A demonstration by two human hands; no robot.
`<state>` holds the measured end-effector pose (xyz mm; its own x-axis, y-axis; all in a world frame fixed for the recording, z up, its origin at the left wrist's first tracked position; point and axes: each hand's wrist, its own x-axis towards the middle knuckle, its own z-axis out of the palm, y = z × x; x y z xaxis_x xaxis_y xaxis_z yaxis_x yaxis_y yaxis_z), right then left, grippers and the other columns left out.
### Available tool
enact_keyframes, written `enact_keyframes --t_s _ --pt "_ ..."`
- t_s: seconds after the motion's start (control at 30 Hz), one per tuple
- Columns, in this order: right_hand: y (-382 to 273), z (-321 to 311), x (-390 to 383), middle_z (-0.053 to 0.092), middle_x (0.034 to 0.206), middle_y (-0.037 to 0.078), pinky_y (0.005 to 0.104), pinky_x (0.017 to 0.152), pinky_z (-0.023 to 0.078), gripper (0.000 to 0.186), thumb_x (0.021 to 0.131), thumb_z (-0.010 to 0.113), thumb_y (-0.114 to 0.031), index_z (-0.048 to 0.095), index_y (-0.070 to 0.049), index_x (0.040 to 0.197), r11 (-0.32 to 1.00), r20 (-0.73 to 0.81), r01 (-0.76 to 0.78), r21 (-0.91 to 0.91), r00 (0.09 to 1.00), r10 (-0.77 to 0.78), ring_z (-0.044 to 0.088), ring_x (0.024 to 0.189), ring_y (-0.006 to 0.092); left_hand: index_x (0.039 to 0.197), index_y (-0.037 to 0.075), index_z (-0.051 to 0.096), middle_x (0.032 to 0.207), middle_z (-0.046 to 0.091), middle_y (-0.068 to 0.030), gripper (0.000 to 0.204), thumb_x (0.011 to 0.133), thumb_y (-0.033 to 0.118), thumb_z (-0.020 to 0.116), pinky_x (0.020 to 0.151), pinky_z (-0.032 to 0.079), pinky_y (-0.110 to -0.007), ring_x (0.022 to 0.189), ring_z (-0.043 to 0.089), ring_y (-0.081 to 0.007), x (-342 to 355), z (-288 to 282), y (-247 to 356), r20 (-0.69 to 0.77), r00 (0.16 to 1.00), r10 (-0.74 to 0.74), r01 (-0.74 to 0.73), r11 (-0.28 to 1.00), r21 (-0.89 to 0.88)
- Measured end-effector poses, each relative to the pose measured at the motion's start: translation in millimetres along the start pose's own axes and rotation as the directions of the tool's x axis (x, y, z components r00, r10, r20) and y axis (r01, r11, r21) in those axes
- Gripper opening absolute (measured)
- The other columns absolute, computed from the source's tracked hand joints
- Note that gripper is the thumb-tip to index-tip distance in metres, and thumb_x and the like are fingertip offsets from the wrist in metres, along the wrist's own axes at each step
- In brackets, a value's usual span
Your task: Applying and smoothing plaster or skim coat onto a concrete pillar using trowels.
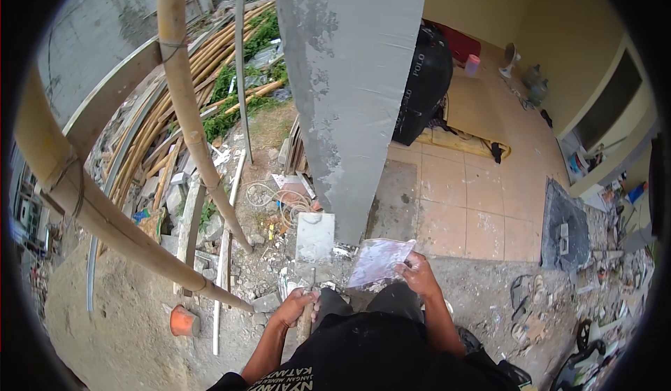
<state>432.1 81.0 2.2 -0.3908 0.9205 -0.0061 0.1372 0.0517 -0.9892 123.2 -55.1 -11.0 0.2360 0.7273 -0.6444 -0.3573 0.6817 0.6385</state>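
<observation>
dirt ground (482, 286); hands (418, 275) near lettered shirt (370, 352)

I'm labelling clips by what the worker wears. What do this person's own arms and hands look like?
The left hand and right hand show no gloves, and no watch or band is visible on either wrist. Black sleeves leave the forearms bare. They belong to a black top with pale printed lettering.
</observation>
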Motion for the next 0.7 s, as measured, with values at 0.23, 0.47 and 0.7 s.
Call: enact_keyframes --t_s 0.23,0.47,0.7 --pt "8.0 -24.7 65.5 0.066 0.097 0.019 0.0374 0.081 0.049 0.029 0.083 0.063 -0.015 0.061 -0.003 0.109 0.884 0.47 0.278 -0.376 0.879 -0.076 0.063 0.092 0.0359 0.096 0.001 0.054 0.09 0.068 -0.0131 0.022 0.087 0.019 0.064 0.047 0.051 -0.031 0.05 0.054 -0.0147 33.8 63.0 -49.1 -0.536 0.828 0.166 -0.323 0.922 -0.214" --pt "45.6 -97.5 69.0 0.065 0.095 0.02 0.038 0.08 0.049 0.032 0.082 0.066 -0.021 0.062 -0.002 0.107 0.863 0.647 0.359 -0.357 0.761 -0.049 0.064 0.088 0.0351 0.1 0.0 0.056 0.101 0.068 -0.0163 0.022 0.084 0.009 0.067 0.046 0.05 -0.029 0.05 0.054 -0.0137 86.2 157.9 -94.8 -0.682 0.672 0.288 -0.627 0.712 -0.316" --pt "94.8 -140.3 68.1 0.067 0.097 0.006 0.0319 0.081 0.049 0.025 0.083 0.066 -0.006 0.064 0.003 0.106 0.988 0.673 -0.133 0.076 0.738 0.048 0.062 0.091 0.0142 0.101 -0.002 0.057 0.096 0.068 -0.0165 0.02 0.084 0.005 0.065 0.047 0.051 -0.029 0.051 0.055 -0.0146 88.4 228.2 -85.9 -0.731 0.639 0.239 -0.534 0.822 -0.198"
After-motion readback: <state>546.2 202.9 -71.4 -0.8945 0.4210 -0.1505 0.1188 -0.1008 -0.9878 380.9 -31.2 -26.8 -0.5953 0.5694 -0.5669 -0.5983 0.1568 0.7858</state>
